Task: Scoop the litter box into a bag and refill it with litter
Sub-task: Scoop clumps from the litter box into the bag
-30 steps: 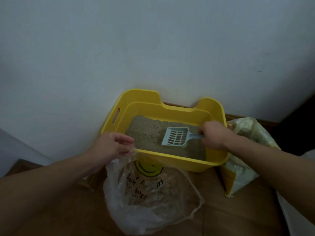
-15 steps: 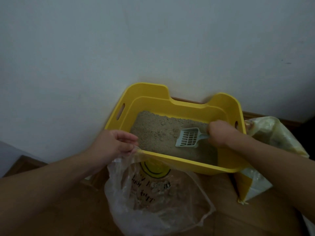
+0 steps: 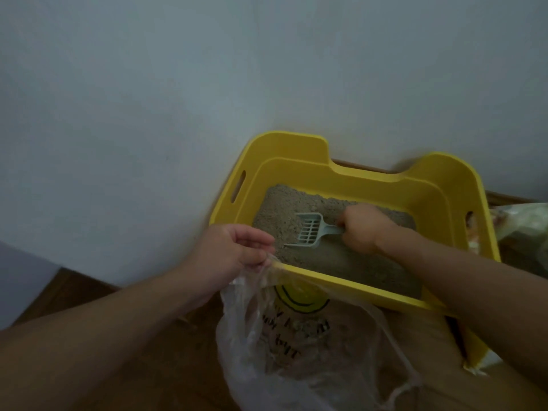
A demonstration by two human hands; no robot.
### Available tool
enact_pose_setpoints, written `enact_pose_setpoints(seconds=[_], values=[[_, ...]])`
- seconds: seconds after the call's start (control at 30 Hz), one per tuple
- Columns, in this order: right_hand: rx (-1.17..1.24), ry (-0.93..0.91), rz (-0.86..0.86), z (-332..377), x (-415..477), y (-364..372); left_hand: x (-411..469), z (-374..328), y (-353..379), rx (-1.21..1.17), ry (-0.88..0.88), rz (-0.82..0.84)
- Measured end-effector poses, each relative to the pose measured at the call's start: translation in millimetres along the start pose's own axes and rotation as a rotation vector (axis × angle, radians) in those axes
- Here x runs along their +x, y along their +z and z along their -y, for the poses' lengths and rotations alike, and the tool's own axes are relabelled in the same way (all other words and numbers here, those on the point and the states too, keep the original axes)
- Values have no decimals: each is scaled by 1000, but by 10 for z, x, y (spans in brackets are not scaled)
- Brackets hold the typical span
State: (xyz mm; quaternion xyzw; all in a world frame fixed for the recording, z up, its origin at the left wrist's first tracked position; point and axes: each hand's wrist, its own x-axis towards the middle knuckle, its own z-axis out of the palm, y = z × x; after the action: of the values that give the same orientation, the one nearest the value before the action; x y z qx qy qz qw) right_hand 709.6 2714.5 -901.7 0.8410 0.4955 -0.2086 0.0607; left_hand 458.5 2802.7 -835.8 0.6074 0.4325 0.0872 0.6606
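Observation:
A yellow litter box [image 3: 299,149] stands against the wall, holding grey-brown litter [image 3: 284,203]. My right hand [image 3: 366,229] grips the handle of a pale blue slotted scoop [image 3: 308,231], whose blade lies on the litter at the box's near left. My left hand [image 3: 234,253] pinches the rim of a clear plastic bag [image 3: 296,351] at the box's near left corner. The bag hangs open in front of the box, with printed lettering, a yellow smiley and some clumps inside.
A white wall [image 3: 207,84] rises right behind the box. A litter sack [image 3: 525,221], white and yellow, leans at the box's right side. Brown wooden floor [image 3: 74,292] shows at the lower left, with a pale object at the far left edge.
My right hand has pushed the scoop leftward across the litter, toward my left hand. The camera has moved closer and to the left. My left hand keeps its hold on the bag.

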Motion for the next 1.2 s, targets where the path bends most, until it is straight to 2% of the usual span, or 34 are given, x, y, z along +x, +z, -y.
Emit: enact_pose_setpoints(seconds=[0.2, 0.33, 0.77, 1.2], values=[[35, -117, 17, 293, 203, 60, 27, 5, -21, -1, -9, 22], [28, -129, 52, 408, 319, 140, 39, 13, -17, -12, -4, 25], [104, -173, -16, 88, 150, 74, 41, 19, -39, -6, 0, 43], [144, -147, -59, -214, -414, -118, -79, -29, 3, 82, -10, -42]])
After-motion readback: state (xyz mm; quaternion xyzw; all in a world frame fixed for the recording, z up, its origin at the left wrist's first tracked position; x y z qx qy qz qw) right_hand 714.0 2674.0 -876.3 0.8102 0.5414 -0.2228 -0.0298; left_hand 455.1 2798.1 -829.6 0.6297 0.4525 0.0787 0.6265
